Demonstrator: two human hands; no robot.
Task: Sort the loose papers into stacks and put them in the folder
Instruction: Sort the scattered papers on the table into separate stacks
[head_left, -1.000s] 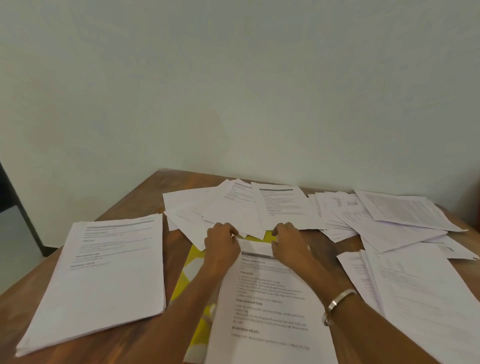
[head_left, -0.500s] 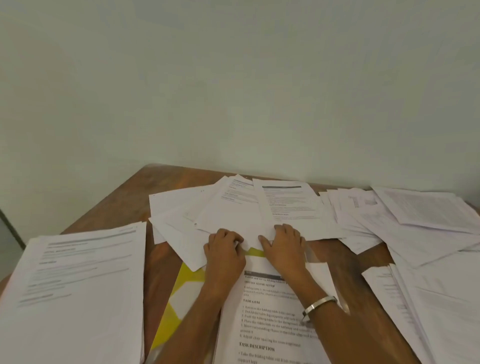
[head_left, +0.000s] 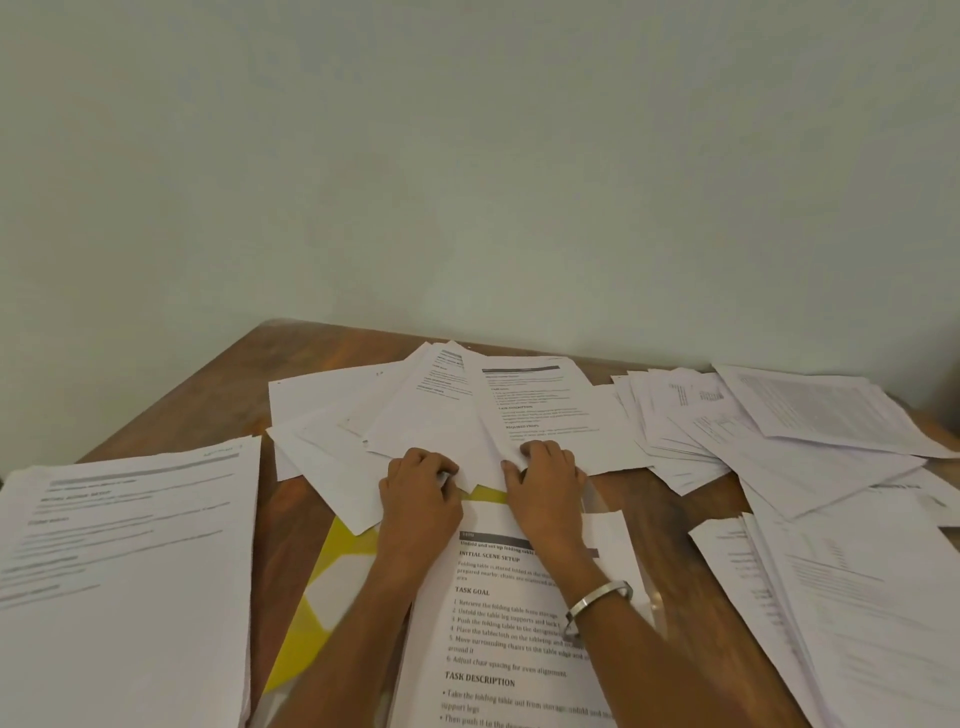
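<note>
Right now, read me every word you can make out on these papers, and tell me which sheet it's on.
All on the printed sheet under both hands:
"INITIAL SCENE SETUP"
"TASK GOAL"
"6. Adjust chair spacing for even alignment."
"TASK DESCRIPTION"
Its other lines are partly covered by the right forearm.
Left stack, fanned papers and right piles: print too blurred to read.

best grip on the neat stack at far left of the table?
Probably the left stack's right long edge, approached from the bare table strip beside the yellow folder: that edge lies squared, uncovered and clear of other sheets. A thumb-over, fingers-under pinch keeps sheets aligned.
</note>
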